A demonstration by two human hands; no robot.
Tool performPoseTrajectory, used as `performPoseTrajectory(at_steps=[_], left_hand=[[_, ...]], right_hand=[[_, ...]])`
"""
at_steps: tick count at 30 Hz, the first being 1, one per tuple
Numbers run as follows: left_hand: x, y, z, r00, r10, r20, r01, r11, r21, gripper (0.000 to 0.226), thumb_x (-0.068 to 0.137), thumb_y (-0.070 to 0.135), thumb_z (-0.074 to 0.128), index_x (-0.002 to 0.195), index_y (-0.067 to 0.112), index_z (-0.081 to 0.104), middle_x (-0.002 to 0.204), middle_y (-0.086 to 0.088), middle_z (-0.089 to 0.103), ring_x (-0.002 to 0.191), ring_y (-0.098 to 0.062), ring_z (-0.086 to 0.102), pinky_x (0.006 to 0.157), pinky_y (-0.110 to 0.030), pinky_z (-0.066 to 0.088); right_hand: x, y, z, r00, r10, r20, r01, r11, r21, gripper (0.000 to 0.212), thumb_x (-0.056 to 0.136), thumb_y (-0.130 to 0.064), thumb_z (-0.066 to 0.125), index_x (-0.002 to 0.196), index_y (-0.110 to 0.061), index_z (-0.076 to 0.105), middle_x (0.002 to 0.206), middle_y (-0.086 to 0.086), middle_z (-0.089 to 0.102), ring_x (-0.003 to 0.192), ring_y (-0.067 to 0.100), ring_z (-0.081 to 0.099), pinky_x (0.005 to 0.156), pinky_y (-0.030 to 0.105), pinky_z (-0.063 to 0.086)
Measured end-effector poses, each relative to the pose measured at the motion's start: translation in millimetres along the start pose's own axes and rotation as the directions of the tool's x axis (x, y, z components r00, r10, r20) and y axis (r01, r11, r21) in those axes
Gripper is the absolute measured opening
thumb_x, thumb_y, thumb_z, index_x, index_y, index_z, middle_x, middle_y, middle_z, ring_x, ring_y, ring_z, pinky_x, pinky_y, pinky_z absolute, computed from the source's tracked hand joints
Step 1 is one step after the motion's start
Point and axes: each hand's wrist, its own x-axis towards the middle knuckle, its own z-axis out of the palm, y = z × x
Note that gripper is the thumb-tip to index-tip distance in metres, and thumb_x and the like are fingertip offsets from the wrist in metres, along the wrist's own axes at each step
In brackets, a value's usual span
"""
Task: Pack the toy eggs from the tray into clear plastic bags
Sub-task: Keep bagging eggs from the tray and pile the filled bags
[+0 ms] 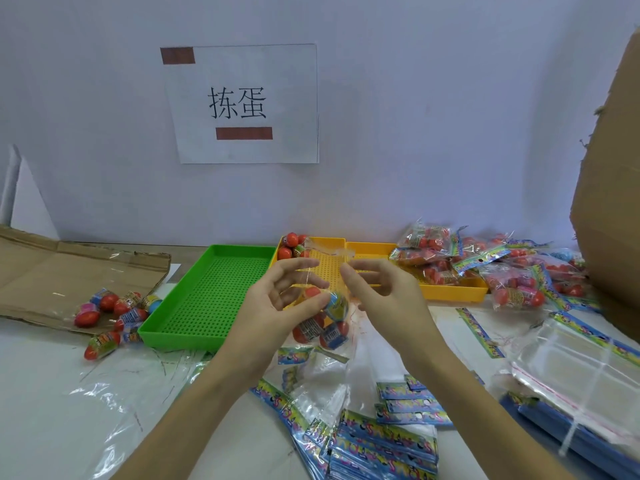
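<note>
Left hand: the left hand is curling its fingers round the clear plastic bag at mid-table, thumb pressing the eggs inside.
Right hand: the right hand is pinching the bag's upper right edge, its other fingers bent loosely.
Bag: it is hanging upright between the two hands, its open mouth rising in front of the yellow tray.
Toy eggs in bag: the bagged eggs, red and blue with printed bands, are bunching at the bottom of the bag.
Yellow tray: it is sitting far right of centre, with a few loose red eggs lying in its far left corner.
In the way: both hands and the bag are covering much of the yellow tray's floor.
Green tray: the green tray is lying just left of the hands, touching the yellow one.
Left side: spare eggs are scattering over flattened cardboard.
Right side: filled packs are piling over the yellow tray's right end and the table beyond.
Near side: printed header cards and empty bags are lying on the table.
Wall: a paper sign is hanging above the trays.
</note>
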Motion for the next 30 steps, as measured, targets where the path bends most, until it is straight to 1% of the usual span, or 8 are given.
performPoseTrajectory(at_steps=[5,8,11,14,19,23,27,30], left_hand=[[-0.8,-1.1,4.4,0.997,-0.007,-0.071,0.006,1.0,-0.011,0.052,0.069,0.041,0.093,0.117,0.035,0.072,0.109,-0.003,0.076,0.103,-0.022,0.073,0.091,-0.041,0.061],[-0.5,-1.4,7.1,0.99,-0.008,-0.143,0.001,0.999,-0.045,0.052,0.07,0.041,0.097,0.115,0.032,0.073,0.106,-0.003,0.077,0.101,-0.024,0.074,0.092,-0.043,0.061],[0.7,0.2,4.8,0.973,-0.04,-0.227,0.01,0.991,-0.13,0.05,0.068,0.038,0.096,0.112,0.031,0.074,0.109,-0.005,0.077,0.1,-0.027,0.074,0.089,-0.05,0.06],[0.4,2.5,2.3,0.966,-0.039,-0.257,0.008,0.992,-0.123,0.048,0.067,0.038,0.094,0.111,0.031,0.074,0.112,-0.005,0.077,0.098,-0.03,0.074,0.08,-0.048,0.061],[-2.1,5.2,3.9,0.972,0.039,-0.233,-0.037,0.999,0.01,0.051,0.071,0.04,0.095,0.114,0.031,0.071,0.109,-0.003,0.078,0.103,-0.032,0.076,0.088,-0.053,0.062],[-3.3,6.0,5.4,0.98,0.013,-0.197,-0.023,0.999,-0.049,0.046,0.075,0.032,0.093,0.116,0.026,0.071,0.108,-0.003,0.079,0.097,-0.023,0.078,0.075,-0.032,0.063],[-6.1,2.4,11.0,0.991,-0.022,-0.133,0.018,0.999,-0.032,0.042,0.078,0.03,0.087,0.117,0.024,0.072,0.105,-0.003,0.078,0.096,-0.021,0.077,0.077,-0.027,0.062],[-7.6,2.8,16.8,0.988,-0.044,-0.145,0.04,0.999,-0.032,0.037,0.084,0.041,0.084,0.114,0.022,0.072,0.107,-0.007,0.078,0.093,-0.025,0.078,0.077,-0.034,0.064]], right_hand=[[0.8,2.9,-0.5,1.0,0.029,0.011,-0.031,0.984,0.174,0.014,0.101,-0.02,0.065,0.095,-0.014,0.077,0.083,-0.006,0.077,0.073,0.006,0.072,0.064,0.019,0.056],[-0.6,-1.6,2.9,0.999,0.051,-0.009,-0.049,0.983,0.177,0.022,0.105,-0.03,0.058,0.102,-0.016,0.075,0.094,0.001,0.077,0.086,0.015,0.074,0.068,0.022,0.059],[-0.1,-5.2,-0.6,0.955,0.214,0.204,-0.235,0.968,0.087,0.049,0.093,-0.06,0.058,0.119,-0.019,0.068,0.106,0.006,0.075,0.091,0.019,0.076,0.079,0.032,0.064],[-4.5,-2.1,0.0,0.897,0.189,0.401,-0.184,0.982,-0.051,0.037,0.096,-0.046,0.067,0.112,-0.014,0.075,0.1,0.004,0.08,0.093,0.017,0.077,0.09,0.041,0.062],[-9.5,4.6,6.6,0.924,0.094,0.371,-0.047,0.99,-0.134,0.024,0.105,-0.025,0.059,0.114,-0.015,0.078,0.097,-0.001,0.081,0.098,0.018,0.076,0.099,0.047,0.058],[-7.1,-1.8,5.2,0.924,0.115,0.365,-0.102,0.993,-0.052,0.048,0.095,-0.057,0.061,0.134,-0.029,0.065,0.111,-0.004,0.078,0.104,0.016,0.074,0.098,0.048,0.058],[-5.8,-2.6,6.3,0.995,0.027,0.098,-0.04,0.99,0.132,0.026,0.095,-0.044,0.068,0.104,-0.021,0.076,0.098,-0.001,0.077,0.096,0.016,0.074,0.089,0.039,0.062],[-5.2,2.5,4.9,0.998,-0.051,0.026,0.048,0.995,0.086,0.018,0.098,-0.028,0.069,0.087,-0.018,0.08,0.084,-0.002,0.078,0.087,0.016,0.074,0.079,0.032,0.063]])
